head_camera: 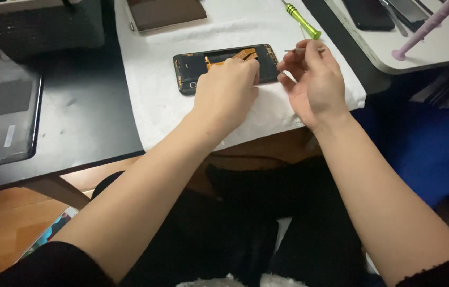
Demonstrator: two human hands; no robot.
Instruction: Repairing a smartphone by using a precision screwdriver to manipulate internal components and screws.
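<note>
An opened black phone [195, 66] with orange flex cables showing lies on a white cloth [155, 106] spread over the table. My left hand [227, 90] rests on the phone's right half, fingers curled down onto it and hiding that part. My right hand [312, 79] hovers just right of the phone and pinches thin metal tweezers [301, 50] between thumb and fingers, tips pointing left toward the phone's right end.
A green screwdriver [303, 21] lies on the cloth behind my right hand. A brown flat case [166, 11] sits at the back. A dark tablet [1, 117] lies at the left on the black table. At right a white tray [373, 56] holds a phone [368, 13] and a pink tool [426, 26].
</note>
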